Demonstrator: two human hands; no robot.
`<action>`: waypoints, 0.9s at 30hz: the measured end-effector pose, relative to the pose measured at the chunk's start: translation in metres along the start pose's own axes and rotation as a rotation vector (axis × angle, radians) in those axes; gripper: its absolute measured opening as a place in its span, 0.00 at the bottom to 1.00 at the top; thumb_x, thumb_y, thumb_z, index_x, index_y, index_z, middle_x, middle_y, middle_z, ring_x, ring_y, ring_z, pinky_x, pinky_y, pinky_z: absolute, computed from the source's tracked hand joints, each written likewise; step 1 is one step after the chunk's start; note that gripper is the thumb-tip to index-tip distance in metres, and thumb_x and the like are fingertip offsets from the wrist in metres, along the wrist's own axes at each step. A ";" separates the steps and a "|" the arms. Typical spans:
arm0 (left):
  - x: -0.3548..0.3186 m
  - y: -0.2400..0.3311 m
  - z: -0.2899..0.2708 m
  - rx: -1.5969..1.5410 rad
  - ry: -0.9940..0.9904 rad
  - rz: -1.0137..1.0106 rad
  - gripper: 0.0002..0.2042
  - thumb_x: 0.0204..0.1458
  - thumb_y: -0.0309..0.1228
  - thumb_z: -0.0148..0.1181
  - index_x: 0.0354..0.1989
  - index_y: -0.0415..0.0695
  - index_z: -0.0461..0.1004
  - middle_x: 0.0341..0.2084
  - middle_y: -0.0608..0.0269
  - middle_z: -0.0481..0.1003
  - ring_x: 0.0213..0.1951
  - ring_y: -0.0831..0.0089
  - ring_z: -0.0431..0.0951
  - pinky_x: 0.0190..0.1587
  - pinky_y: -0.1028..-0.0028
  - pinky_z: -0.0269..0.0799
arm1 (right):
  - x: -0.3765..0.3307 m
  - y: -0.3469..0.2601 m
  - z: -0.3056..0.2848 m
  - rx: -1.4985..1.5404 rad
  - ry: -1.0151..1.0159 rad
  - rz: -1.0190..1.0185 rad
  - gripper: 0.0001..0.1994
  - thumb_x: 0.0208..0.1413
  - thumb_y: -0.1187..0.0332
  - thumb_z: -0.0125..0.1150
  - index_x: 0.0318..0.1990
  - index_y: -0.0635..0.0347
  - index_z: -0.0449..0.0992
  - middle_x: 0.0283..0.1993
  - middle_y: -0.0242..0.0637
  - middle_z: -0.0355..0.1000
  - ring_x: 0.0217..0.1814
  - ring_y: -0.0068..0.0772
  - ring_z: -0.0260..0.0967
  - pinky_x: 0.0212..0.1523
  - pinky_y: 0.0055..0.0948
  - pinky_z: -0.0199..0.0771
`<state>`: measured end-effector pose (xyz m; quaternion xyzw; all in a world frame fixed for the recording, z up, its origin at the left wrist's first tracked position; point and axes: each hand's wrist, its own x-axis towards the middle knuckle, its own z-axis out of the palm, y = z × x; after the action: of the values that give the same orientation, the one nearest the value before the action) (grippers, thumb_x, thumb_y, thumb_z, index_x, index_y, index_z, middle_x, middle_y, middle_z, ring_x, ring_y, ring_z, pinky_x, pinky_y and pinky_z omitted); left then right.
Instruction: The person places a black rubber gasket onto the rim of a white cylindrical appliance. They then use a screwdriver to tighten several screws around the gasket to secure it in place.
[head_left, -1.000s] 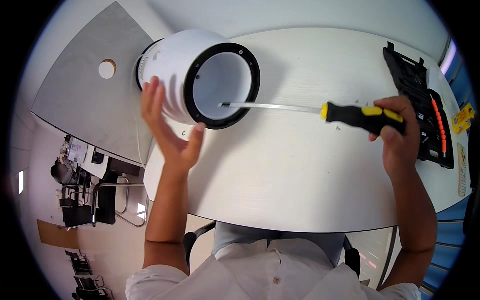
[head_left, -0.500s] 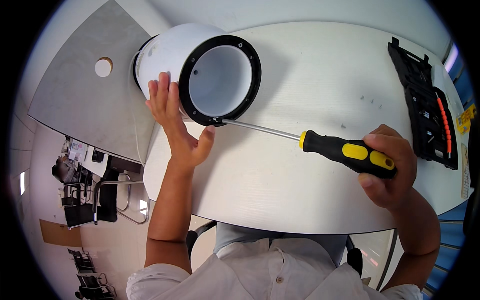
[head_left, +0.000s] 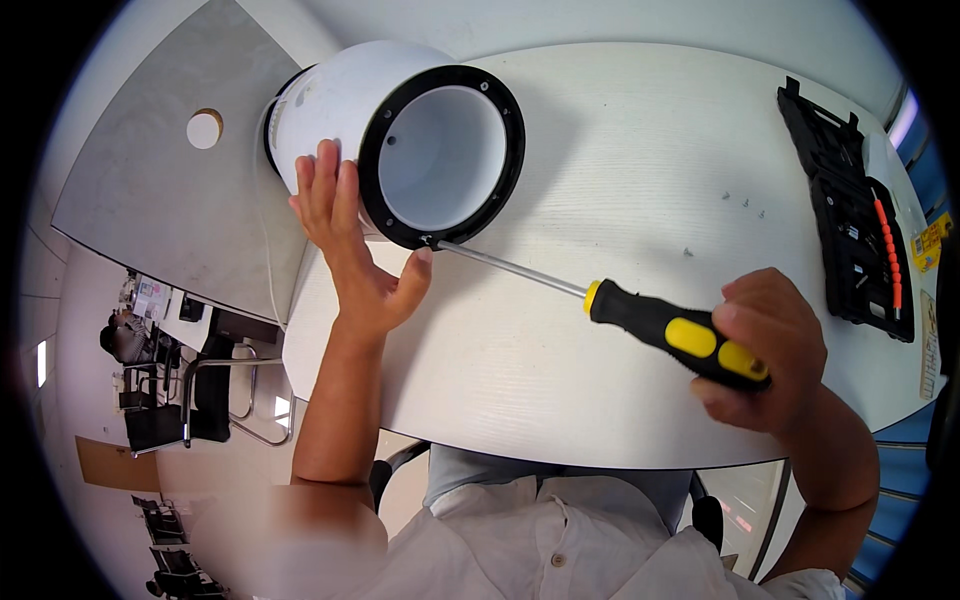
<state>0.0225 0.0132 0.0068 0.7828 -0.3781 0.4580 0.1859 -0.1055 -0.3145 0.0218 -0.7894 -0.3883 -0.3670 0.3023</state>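
Observation:
A white cylindrical housing (head_left: pixel 345 110) lies on its side at the upper left, its open end ringed by a black rim (head_left: pixel 513 150) with several screws in it. My left hand (head_left: pixel 350 245) rests against its lower side, fingers spread along the white wall and thumb near the rim's bottom. My right hand (head_left: pixel 775 345) grips the black-and-yellow handle of a screwdriver (head_left: pixel 640 315). The shaft runs left and its tip meets the rim's lowest screw (head_left: pixel 428 240), close to my left thumb. Several small loose screws (head_left: pixel 745 203) lie on the white table to the right.
At the right of the white table (head_left: pixel 600 400) lies an unfolded black tool case (head_left: pixel 855 240) with an orange flexible shaft (head_left: pixel 887 250). A yellow package (head_left: pixel 930 240) is beyond it. A grey table (head_left: pixel 150 160) adjoins on the left; a thin white cable (head_left: pixel 268 240) crosses it.
The screwdriver's handle has shifted left and slightly down, with my right hand turned around it. The tip stays at the rim's lowest screw, and my left hand keeps its place.

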 end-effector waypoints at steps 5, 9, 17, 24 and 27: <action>0.001 0.000 0.000 0.012 -0.014 0.023 0.41 0.42 0.44 0.58 0.67 0.45 0.50 0.67 0.49 0.47 0.70 0.51 0.37 0.64 0.46 0.24 | -0.001 -0.014 0.007 -0.086 0.040 -0.082 0.22 0.38 0.62 0.72 0.42 0.57 0.71 0.21 0.27 0.63 0.19 0.24 0.61 0.24 0.28 0.67; 0.001 -0.001 -0.002 0.008 0.005 0.014 0.38 0.44 0.46 0.57 0.65 0.45 0.54 0.66 0.49 0.51 0.69 0.52 0.41 0.64 0.46 0.25 | 0.001 -0.019 0.010 -0.132 0.070 -0.076 0.13 0.43 0.62 0.69 0.38 0.47 0.74 0.19 0.23 0.57 0.17 0.19 0.55 0.22 0.24 0.65; 0.072 -0.031 -0.026 -0.204 -0.004 -0.027 0.30 0.50 0.54 0.49 0.53 0.43 0.71 0.57 0.53 0.65 0.63 0.54 0.59 0.64 0.59 0.47 | 0.003 -0.019 0.011 -0.182 0.074 -0.095 0.08 0.47 0.62 0.66 0.36 0.38 0.77 0.17 0.21 0.50 0.17 0.20 0.50 0.22 0.23 0.63; 0.104 -0.036 -0.022 -0.048 -0.357 0.108 0.30 0.48 0.57 0.51 0.52 0.48 0.73 0.54 0.52 0.69 0.60 0.48 0.62 0.63 0.56 0.52 | 0.002 -0.024 0.007 -0.152 0.010 -0.046 0.08 0.47 0.61 0.65 0.36 0.41 0.77 0.18 0.23 0.51 0.17 0.23 0.51 0.23 0.25 0.64; 0.101 -0.034 -0.022 0.009 -0.333 0.108 0.30 0.48 0.58 0.49 0.52 0.49 0.73 0.54 0.53 0.70 0.61 0.48 0.61 0.63 0.54 0.51 | 0.002 -0.022 0.009 -0.091 0.002 -0.016 0.10 0.43 0.66 0.64 0.36 0.45 0.76 0.19 0.25 0.55 0.18 0.25 0.55 0.24 0.27 0.66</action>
<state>0.0658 0.0067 0.1064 0.8272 -0.4431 0.3330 0.0925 -0.1201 -0.2956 0.0226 -0.7990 -0.3771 -0.3873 0.2635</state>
